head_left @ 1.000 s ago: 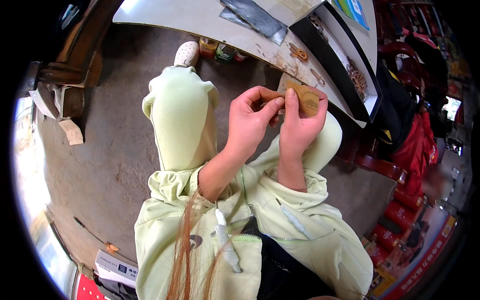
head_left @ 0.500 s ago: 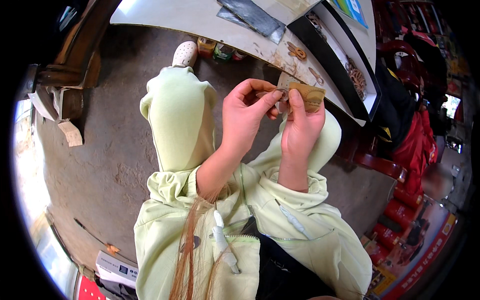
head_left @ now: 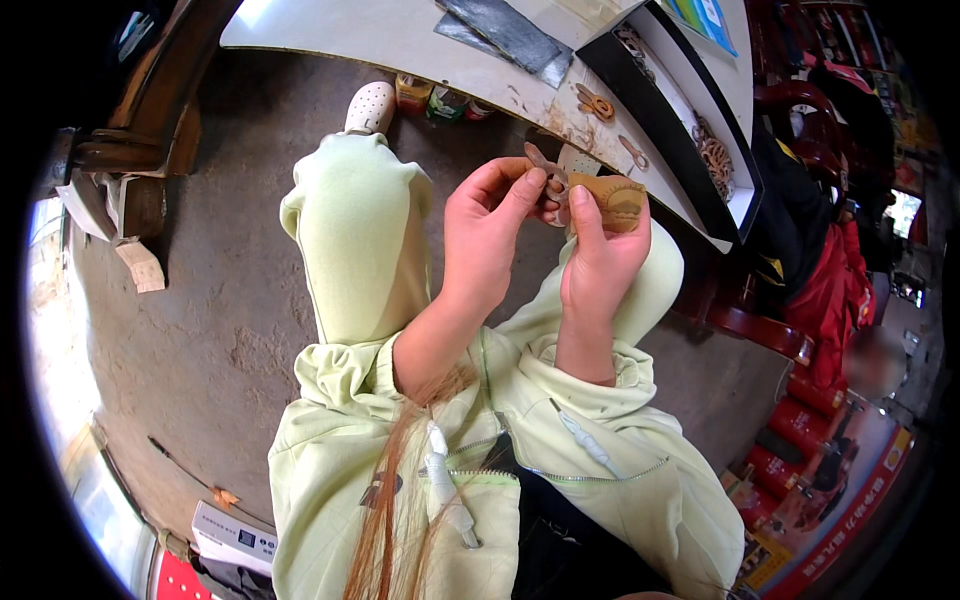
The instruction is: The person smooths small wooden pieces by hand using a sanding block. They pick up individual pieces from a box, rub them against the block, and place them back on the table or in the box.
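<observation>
My right hand (head_left: 598, 262) grips a flat brown wooden piece (head_left: 615, 200) with a carved outline, thumb pressed up its near face. My left hand (head_left: 490, 235) pinches a small thin curved wooden part (head_left: 545, 168) between thumb and forefinger, right beside the brown piece and touching its left edge. Both hands are raised above my knees, which are in pale green trousers (head_left: 360, 240). How the small part meets the brown piece is hidden by my fingers.
A white tabletop (head_left: 400, 40) runs along the top with grey sheets (head_left: 505, 35), small wooden cut-outs (head_left: 595, 103) and a black-edged tray (head_left: 660, 120) holding more cut-outs. Small jars (head_left: 440, 100) stand under it. Red chairs (head_left: 790, 320) are at the right, concrete floor at the left.
Both hands have shifted slightly up and right. My left fingers now pinch the small curved part at the brown piece's left edge, and the brown piece has turned a little in my right hand.
</observation>
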